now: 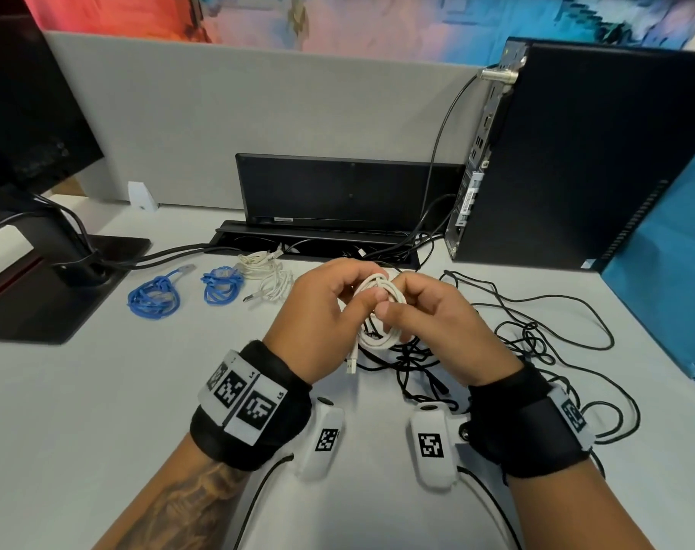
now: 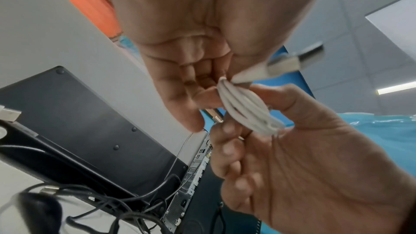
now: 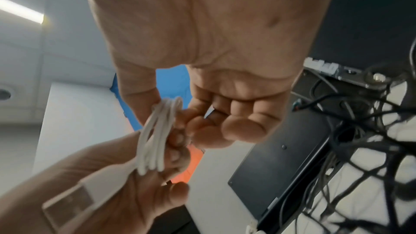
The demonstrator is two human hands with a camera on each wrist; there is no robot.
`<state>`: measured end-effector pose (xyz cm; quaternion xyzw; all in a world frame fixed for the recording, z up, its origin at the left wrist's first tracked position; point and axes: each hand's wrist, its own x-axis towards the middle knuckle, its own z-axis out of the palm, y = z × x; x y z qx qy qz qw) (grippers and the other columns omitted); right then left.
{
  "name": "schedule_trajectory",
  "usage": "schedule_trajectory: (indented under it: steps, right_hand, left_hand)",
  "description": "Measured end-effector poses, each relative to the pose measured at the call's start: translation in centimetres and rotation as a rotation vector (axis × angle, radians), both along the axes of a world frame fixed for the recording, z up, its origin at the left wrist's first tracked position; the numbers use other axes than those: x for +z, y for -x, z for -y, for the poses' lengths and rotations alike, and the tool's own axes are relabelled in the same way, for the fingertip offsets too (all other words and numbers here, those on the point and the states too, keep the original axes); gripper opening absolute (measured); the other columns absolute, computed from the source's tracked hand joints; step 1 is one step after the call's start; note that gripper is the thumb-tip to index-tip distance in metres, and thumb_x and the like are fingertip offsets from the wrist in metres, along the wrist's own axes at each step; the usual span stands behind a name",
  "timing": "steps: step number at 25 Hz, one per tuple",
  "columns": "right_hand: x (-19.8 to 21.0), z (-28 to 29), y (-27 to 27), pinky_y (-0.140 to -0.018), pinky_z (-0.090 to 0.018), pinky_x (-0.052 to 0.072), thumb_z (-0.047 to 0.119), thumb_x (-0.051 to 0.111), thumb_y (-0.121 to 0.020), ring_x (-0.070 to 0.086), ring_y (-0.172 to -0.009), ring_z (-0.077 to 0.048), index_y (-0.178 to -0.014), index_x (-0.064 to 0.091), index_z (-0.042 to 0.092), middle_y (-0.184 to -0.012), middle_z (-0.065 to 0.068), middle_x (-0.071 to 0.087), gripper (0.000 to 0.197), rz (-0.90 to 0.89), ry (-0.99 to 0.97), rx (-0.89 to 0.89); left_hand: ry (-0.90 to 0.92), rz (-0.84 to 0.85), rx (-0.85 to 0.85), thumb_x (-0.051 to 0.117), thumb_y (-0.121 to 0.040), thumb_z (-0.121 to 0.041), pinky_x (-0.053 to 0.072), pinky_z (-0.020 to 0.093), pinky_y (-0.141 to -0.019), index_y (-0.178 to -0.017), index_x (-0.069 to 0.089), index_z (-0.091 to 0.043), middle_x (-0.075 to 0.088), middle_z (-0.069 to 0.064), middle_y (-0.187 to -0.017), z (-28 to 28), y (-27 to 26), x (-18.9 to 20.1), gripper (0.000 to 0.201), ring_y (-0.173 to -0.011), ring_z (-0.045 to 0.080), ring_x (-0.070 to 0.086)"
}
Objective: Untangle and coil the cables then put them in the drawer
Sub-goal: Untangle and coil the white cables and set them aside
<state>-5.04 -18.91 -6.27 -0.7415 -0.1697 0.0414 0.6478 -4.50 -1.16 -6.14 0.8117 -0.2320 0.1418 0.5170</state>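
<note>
While the white cable [image 1: 377, 307] is held above the desk [image 1: 99, 391] in several loops, it is pinched on one side by the left hand [image 1: 322, 311] and on the other by the right hand [image 1: 429, 323], fingers curled about the bundle. Its USB plug [image 1: 351, 361] hangs free below. Coiling is judged to be in hand; the loose end must next be wound round or tucked. A black tangle [image 1: 516, 343] lies just right, unsorted. Two blue coils [image 1: 155, 297] and a white coil [image 1: 266, 275] lie further left. No drawer is seen. On the wristband [image 1: 242, 394], "L4" and "L5" are read; other labels are illegible.
</note>
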Motion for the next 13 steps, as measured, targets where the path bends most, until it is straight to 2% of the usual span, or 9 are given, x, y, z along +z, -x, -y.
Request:
schedule_trajectory:
  steps: [2, 4, 7, 10, 12, 13]
  right_hand:
    - [-0.17, 0.05, -0.15, -0.066, -0.035, 0.048, 0.025, 0.073, -0.086, 0.056, -0.069, -0.021, -0.104, 0.060, 0.019, -0.075, -0.006, 0.063, 0.023, 0.014, -0.038, -0.068]
    - [-0.40, -0.14, -0.18, -0.068, -0.043, 0.048, 0.033, 0.072, -0.085, 0.055, -0.071, -0.025, -0.104, 0.055, 0.028, -0.078, -0.007, 0.064, 0.025, 0.039, -0.016, -0.086]
    - [-0.54, -0.55, 0.02, -0.072, -0.042, 0.053, 0.026, 0.076, -0.085, 0.057, -0.077, -0.025, -0.101, 0.052, 0.022, -0.084, -0.008, 0.063, 0.029, 0.096, 0.005, -0.031]
    - [-0.28, -0.72, 0.09, -0.073, -0.039, 0.054, 0.024, 0.069, -0.095, 0.067, -0.078, -0.027, -0.100, 0.055, 0.018, -0.079, -0.001, 0.070, 0.016, 0.153, 0.018, -0.125]
    - [-0.20, -0.72, 0.13, -0.076, -0.040, 0.056, 0.025, 0.061, -0.101, 0.073, -0.082, -0.024, -0.100, 0.057, 0.016, -0.081, -0.005, 0.076, 0.010, 0.188, 0.029, -0.189]
    - [-0.10, -0.70, 0.23, -0.075, -0.043, 0.057, 0.027, 0.057, -0.102, 0.074, -0.081, -0.025, -0.100, 0.057, 0.015, -0.081, -0.006, 0.077, 0.011, 0.207, 0.038, -0.217]
  left_hand:
    - [-0.034, -0.002, 0.058, 0.061, -0.096, -0.022, 0.051, 0.025, -0.071, -0.101, 0.070, -0.020, 0.067, -0.008, -0.086, 0.16, -0.36, -0.43, 0.010, -0.079, 0.010, 0.062]
    - [-0.057, -0.025, 0.125, 0.059, -0.097, -0.025, 0.048, 0.024, -0.065, -0.096, 0.069, -0.018, 0.065, -0.007, -0.077, 0.15, -0.73, -0.90, 0.011, -0.071, 0.009, 0.059]
    - [-0.044, -0.094, 0.151, 0.059, -0.097, -0.026, 0.043, 0.017, -0.058, -0.085, 0.067, -0.023, 0.062, -0.009, -0.069, 0.05, -0.99, -1.15, 0.015, -0.062, 0.004, 0.055]
    - [-0.004, -0.125, 0.138, 0.058, -0.098, -0.029, 0.039, 0.016, -0.055, -0.075, 0.067, -0.027, 0.058, -0.009, -0.062, 0.15, -0.83, -0.84, 0.025, -0.056, 0.002, 0.049]
    - [0.049, -0.154, 0.111, 0.057, -0.099, -0.032, 0.047, 0.023, -0.059, -0.074, 0.070, -0.026, 0.064, -0.006, -0.065, 0.23, -0.69, -0.57, 0.029, -0.057, 0.006, 0.055]
    - [0.088, -0.187, 0.086, 0.057, -0.099, -0.032, 0.053, 0.031, -0.060, -0.077, 0.073, -0.024, 0.068, -0.003, -0.069, 0.26, -0.65, -0.52, 0.028, -0.059, 0.013, 0.060]
